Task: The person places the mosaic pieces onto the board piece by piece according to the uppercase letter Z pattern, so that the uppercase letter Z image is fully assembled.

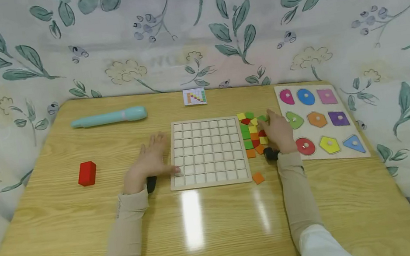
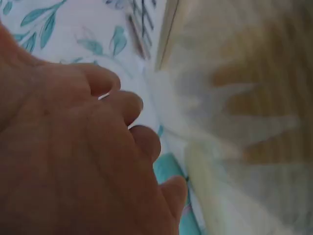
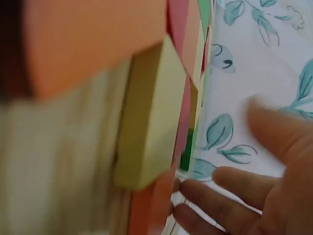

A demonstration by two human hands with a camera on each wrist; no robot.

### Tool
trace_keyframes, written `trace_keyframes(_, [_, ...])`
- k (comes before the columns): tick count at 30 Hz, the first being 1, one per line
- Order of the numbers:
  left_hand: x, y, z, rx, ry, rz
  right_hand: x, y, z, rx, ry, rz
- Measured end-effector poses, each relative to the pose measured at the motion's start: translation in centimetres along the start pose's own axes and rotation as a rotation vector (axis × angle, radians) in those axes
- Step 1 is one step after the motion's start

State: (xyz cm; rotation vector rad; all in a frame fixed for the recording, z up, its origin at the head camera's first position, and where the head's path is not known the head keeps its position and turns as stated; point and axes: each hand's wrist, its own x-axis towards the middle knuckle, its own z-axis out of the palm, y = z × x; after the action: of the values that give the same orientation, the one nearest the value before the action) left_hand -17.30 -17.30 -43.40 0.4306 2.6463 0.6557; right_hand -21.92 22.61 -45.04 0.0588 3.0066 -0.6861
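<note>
A wooden grid board (image 1: 207,145) with bare square cells lies in the middle of the table. My left hand (image 1: 150,160) is at its left side, fingers spread and thumb over the board's lower left edge. The left wrist view shows that hand's loosely bent fingers (image 2: 144,142) holding nothing. Right of the board, green, yellow, red and orange square tiles (image 1: 246,132) lie crowded together. My right hand (image 1: 280,132) is over their right side, fingertips at the upper tiles. In the right wrist view its thumb (image 3: 274,129) stands apart from the fingers, near a yellow tile (image 3: 151,127).
One orange tile (image 1: 258,177) lies apart by the board's lower right corner. A shape puzzle board (image 1: 336,128) with knobbed pieces is at the right. Behind the grid stands a small pattern card (image 1: 194,97). A turquoise stick (image 1: 108,117) and a red block (image 1: 87,173) lie left.
</note>
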Motion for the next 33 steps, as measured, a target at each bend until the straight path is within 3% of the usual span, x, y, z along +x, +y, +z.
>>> trace_keyframes(4, [0.3, 0.2, 1.2, -0.053, -0.101, 0.068, 0.4, -0.3, 0.6, -0.057, 0.013, 0.015])
trace_keyframes(7, [0.3, 0.3, 1.7, -0.054, -0.125, 0.075, 0.5, -0.6, 1.0, -0.063, 0.004, 0.016])
trace_keyframes(12, [0.3, 0.4, 2.0, -0.077, -0.128, 0.117, 0.3, -0.8, 0.8, 0.055, -0.002, 0.066])
trace_keyframes(15, [0.4, 0.6, 2.0, -0.102, -0.131, 0.143, 0.1, -0.7, 0.3, 0.074, -0.016, 0.091])
trace_keyframes(20, [0.5, 0.6, 2.0, -0.103, -0.13, 0.145, 0.0, -0.1, -0.1, 0.062, -0.058, 0.064])
trace_keyframes(27, [0.8, 0.5, 2.2, -0.168, -0.14, 0.21, -0.1, -0.4, -1.0, 0.241, -0.07, 0.088])
trace_keyframes(29, [0.7, 0.5, 2.1, -0.164, -0.141, 0.202, 0.0, -0.9, -0.8, 0.237, -0.049, 0.078])
trace_keyframes(33, [0.6, 0.4, 2.0, -0.157, -0.145, 0.193, 0.4, -1.6, -0.1, 0.128, -0.022, 0.078])
